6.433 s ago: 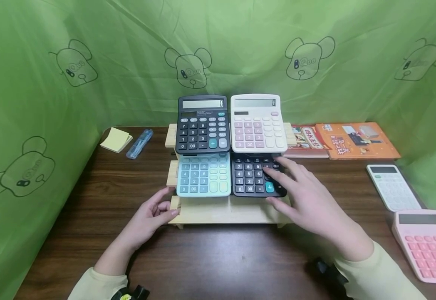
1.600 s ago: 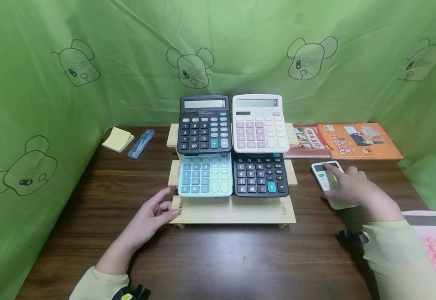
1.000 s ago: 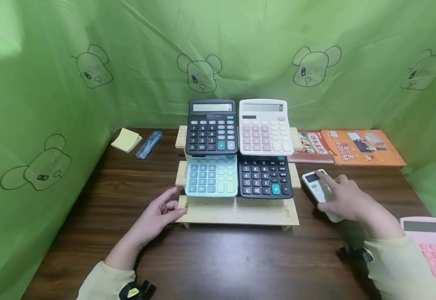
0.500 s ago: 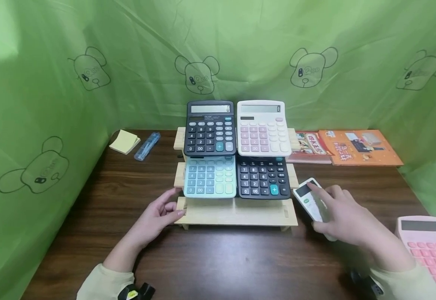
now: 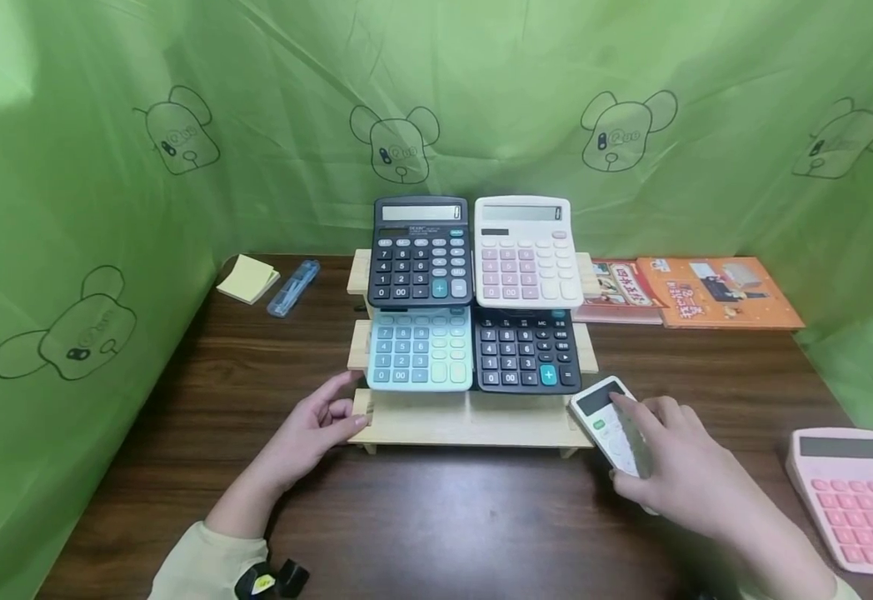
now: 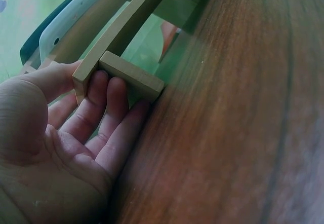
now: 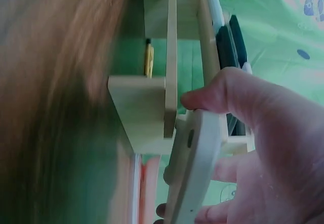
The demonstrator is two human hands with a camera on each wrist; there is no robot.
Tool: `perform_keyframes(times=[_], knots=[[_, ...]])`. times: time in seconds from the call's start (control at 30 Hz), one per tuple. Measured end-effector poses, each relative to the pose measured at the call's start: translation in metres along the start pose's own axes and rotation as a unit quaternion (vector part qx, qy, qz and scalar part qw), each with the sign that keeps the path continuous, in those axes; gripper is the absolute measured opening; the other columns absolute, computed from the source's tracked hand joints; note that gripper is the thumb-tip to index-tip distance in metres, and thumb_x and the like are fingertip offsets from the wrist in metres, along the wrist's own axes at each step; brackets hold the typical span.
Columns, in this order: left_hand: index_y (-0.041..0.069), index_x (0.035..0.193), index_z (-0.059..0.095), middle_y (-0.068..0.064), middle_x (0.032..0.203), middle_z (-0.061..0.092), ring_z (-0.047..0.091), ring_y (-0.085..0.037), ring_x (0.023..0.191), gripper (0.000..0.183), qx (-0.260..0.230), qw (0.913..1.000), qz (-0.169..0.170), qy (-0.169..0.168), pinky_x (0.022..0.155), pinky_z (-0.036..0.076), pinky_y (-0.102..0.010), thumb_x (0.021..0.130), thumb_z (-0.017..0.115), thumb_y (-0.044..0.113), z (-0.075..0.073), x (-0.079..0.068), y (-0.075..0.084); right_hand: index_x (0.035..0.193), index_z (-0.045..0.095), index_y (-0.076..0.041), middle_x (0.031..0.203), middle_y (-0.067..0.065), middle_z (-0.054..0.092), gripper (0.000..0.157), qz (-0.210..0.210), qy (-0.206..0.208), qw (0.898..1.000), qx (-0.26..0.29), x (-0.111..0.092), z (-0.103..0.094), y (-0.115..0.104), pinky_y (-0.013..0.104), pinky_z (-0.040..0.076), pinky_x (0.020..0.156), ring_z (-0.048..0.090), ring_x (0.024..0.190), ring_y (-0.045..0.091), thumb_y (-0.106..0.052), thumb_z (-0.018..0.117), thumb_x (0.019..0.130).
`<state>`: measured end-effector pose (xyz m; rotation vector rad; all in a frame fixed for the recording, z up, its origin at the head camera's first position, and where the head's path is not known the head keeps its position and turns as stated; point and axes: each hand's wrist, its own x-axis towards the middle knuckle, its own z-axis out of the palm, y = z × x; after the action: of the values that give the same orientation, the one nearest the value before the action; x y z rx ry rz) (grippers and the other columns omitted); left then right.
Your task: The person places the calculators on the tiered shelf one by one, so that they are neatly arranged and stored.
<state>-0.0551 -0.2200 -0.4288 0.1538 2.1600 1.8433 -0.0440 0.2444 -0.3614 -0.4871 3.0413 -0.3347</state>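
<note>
A three-tier wooden shelf rack [image 5: 474,427] stands mid-table. My left hand [image 5: 303,437] pinches the left end of its lowest board, thumb at the edge and fingers underneath, as the left wrist view shows beside the wooden leg [image 6: 131,74]. My right hand [image 5: 687,471] grips a small white calculator [image 5: 607,429] by its long sides, tilted, its top corner at the right end of the lowest board. In the right wrist view the calculator's edge [image 7: 195,168] is off the table. Dark [image 5: 419,258] and white-pink [image 5: 524,250] calculators sit on top; light blue [image 5: 421,350] and black [image 5: 526,354] ones sit below.
A pink calculator [image 5: 856,500] lies at the right. Orange [image 5: 729,292] and red [image 5: 624,287] books lie behind the rack's right side. Yellow sticky notes [image 5: 247,279] and a blue translucent item [image 5: 294,288] lie back left. Green cloth [image 5: 481,67] walls the table.
My right hand left the black calculator, took hold of the small white calculator at the right, and brought it leftward to the lowest board's right end. My left hand stayed on the rack.
</note>
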Motion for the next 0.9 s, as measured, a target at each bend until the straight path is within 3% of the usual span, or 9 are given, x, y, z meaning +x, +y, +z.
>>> perform_keyframes(times=[0.17,0.37,0.7,0.9], knots=[[0.022,0.149,0.031,-0.015,0.093,0.067,0.06,-0.02,0.074,0.066,-0.001,1.0,-0.005,0.001,0.062,0.048,-0.032,0.093,0.067,0.019,0.0,0.0,0.0,0.138,0.05,-0.016,0.12,0.013,0.052,0.085,-0.033,0.039,0.999,-0.01,-0.006,0.005,-0.01,0.049,0.048,0.061,0.049,0.102,0.031,-0.04,0.081,0.063],[0.025,0.147,0.034,-0.016,0.093,0.067,0.06,-0.022,0.074,0.065,0.007,1.0,0.001,-0.003,0.061,0.048,-0.031,0.092,0.068,0.024,0.0,0.001,0.002,0.134,0.054,-0.015,0.122,0.021,0.052,0.083,-0.043,0.083,0.995,-0.035,-0.01,0.01,-0.026,0.056,0.045,0.073,0.05,0.102,0.038,-0.041,0.081,0.06],[0.024,0.147,0.035,-0.016,0.093,0.067,0.06,-0.021,0.075,0.064,0.013,0.9999,0.004,-0.002,0.062,0.049,-0.031,0.092,0.068,0.024,0.0,0.001,0.003,0.137,0.053,-0.016,0.127,0.023,0.048,0.086,-0.071,0.098,0.992,-0.044,-0.019,0.017,-0.037,0.057,0.042,0.075,0.049,0.103,0.04,-0.041,0.082,0.06],[0.026,0.147,0.034,-0.016,0.094,0.067,0.06,-0.021,0.075,0.064,0.011,0.9999,0.0,0.001,0.061,0.048,-0.031,0.092,0.068,0.026,0.0,0.0,0.001,0.141,0.051,-0.02,0.133,0.017,0.045,0.087,-0.104,0.086,0.991,-0.025,-0.02,0.019,-0.038,0.052,0.042,0.082,0.047,0.107,0.034,-0.041,0.081,0.062]])
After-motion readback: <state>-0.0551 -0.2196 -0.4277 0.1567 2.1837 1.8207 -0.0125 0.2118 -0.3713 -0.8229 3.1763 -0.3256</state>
